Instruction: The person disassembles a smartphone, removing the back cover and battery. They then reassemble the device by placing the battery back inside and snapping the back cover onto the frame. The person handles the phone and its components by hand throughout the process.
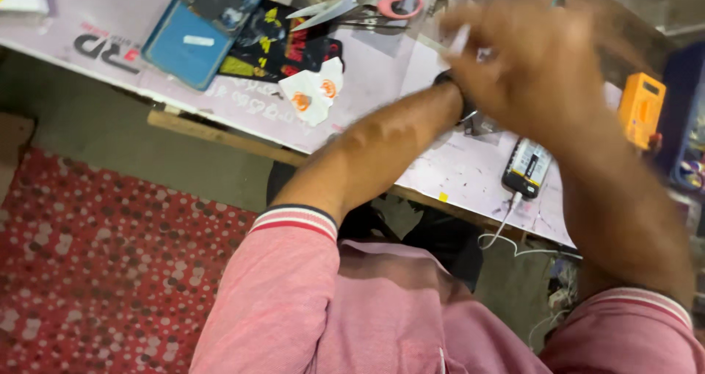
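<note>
My right hand (pixel 532 65) is a motion blur above the far side of the pale table (pixel 455 175), and its fingers cannot be made out. It lies over my left hand, which is almost wholly hidden. Only my left wrist (pixel 454 89), with a dark band on it, and the forearm show. A small white bit (pixel 460 40) sticks out at the blurred fingers; which hand has it I cannot tell. A phone (pixel 526 168) lies just below the hands, near the table's edge, with a white cable (pixel 507 231) plugged in.
Pink-handled scissors (pixel 367 8) lie at the back. A blue phone case (pixel 192 37), dark patterned cases (pixel 283 47) and white wrappers (pixel 312 91) sit at the left. A yellow meter (pixel 640 108) stands at the right. A red dotted mat (pixel 95 256) covers the floor.
</note>
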